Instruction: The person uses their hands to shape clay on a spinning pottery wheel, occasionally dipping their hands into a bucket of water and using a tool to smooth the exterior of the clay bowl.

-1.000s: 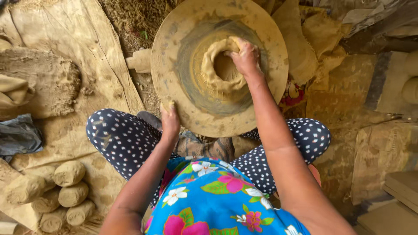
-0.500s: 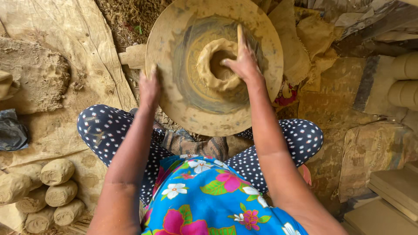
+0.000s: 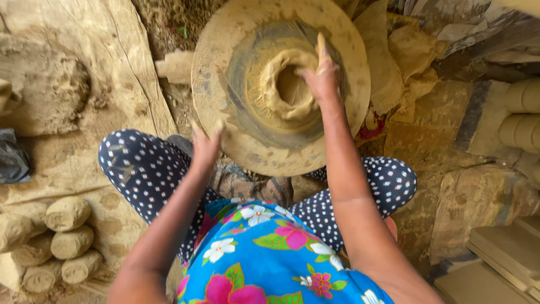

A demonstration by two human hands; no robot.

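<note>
A: Clay ring (image 3: 286,90) sits at wheel (image 3: 225,135) center; right hand (image 3: 322,76) presses its right wall, fingers straight.

B: Left hand (image 3: 205,145), open, pushes wheel's near-left rim. Uneven push prob. warps the wall.

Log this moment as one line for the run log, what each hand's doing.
left hand: on rim of potter's wheel | right hand: pressing hollowed clay lump at wheel centre | clay rolls: stacked at left
</note>
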